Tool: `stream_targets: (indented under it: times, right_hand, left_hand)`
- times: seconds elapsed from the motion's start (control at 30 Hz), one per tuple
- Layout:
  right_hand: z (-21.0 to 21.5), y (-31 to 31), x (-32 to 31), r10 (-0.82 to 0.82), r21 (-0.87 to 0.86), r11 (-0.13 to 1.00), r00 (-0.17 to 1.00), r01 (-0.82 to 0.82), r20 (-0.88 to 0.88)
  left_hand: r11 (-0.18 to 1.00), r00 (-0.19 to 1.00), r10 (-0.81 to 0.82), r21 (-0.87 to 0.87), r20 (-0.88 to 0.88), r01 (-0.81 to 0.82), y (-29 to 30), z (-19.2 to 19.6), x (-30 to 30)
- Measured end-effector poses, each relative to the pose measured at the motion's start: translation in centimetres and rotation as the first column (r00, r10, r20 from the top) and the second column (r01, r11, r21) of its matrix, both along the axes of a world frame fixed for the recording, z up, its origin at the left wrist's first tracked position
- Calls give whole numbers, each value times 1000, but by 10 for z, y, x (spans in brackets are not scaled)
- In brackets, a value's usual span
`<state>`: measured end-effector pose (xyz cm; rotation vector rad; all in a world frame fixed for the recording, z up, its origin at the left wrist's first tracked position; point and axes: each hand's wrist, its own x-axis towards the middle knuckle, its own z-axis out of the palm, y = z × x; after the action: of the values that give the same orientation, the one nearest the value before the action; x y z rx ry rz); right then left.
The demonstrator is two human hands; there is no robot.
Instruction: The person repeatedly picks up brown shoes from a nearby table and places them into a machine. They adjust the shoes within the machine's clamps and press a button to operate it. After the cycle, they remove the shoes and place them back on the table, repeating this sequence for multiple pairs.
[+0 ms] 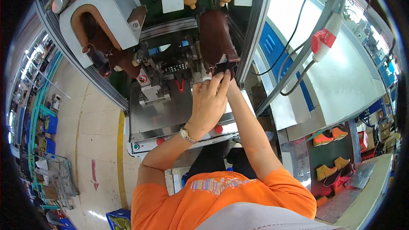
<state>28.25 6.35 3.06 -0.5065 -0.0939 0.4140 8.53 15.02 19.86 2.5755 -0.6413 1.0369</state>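
Brown shoe upper [216,38] sits mounted in the lasting machine [170,102] at upper centre of the frame, both hands pinching its lower edge, left hand [208,102] in front, right hand [228,76] mostly hidden behind; seating appears underway, needing even tension next.

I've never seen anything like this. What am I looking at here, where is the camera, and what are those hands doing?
The picture comes from a wide-angle camera worn on a person's head, looking down, so straight edges bend near the rim. The orange sleeves at the bottom are the wearer's own. Both arms reach up to a shoe-making machine on a factory floor. The left hand, with a wristwatch, and the right hand, mostly hidden behind it, pinch the lower edge of a dark brown shoe upper mounted on the machine. Another brown upper sits on a grey form to the left. Finished orange and tan shoes stand on shelves at the right.
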Motion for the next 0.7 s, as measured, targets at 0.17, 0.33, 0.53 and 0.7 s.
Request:
stream_targets:
  times: [0.17,0.33,0.53,0.7]
  right_hand:
    - [25,-16,-47,-117,-378,909,978,176,175]
    - [-33,-112,-108,-363,-666,-56,606,744,707]
    - [-150,-158,-152,-206,-934,-55,911,354,358]
    - [-155,-166,-145,-231,-936,-232,920,266,318]
  left_hand:
    - [890,940,-339,-334,-34,309,17,7,-15]
    - [951,920,108,-308,377,14,104,10,-39]
    - [608,871,443,-785,212,-118,212,5,-40]
    - [608,865,440,-789,240,-90,220,24,-18]
